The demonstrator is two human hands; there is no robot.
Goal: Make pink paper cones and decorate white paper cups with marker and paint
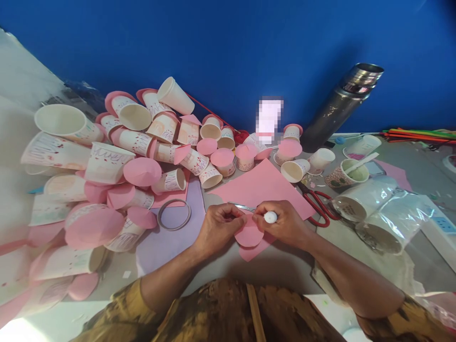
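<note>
Between my two hands is a pink paper circle [250,232], held by its far edge over the table. My left hand [221,224] pinches its left side, fingers closed. On the opposite side my right hand [285,222] also grips the edge, while a small tube with a round white end [270,217] is tucked in its fingers; most of the tube is hidden. Beneath the circle, the corner of another pink paper piece [248,254] shows. Just beyond my hands lie a large pink sheet [265,183] and red-handled scissors [322,209], whose blades are partly covered.
Many decorated paper cups with pink paper pieces [142,171] are heaped at the left. A tape ring [174,214] rests on a purple sheet [153,254]. A dark flask [338,109] leans at the back right, near bagged cups [388,213] and a cup holding a stick [347,173].
</note>
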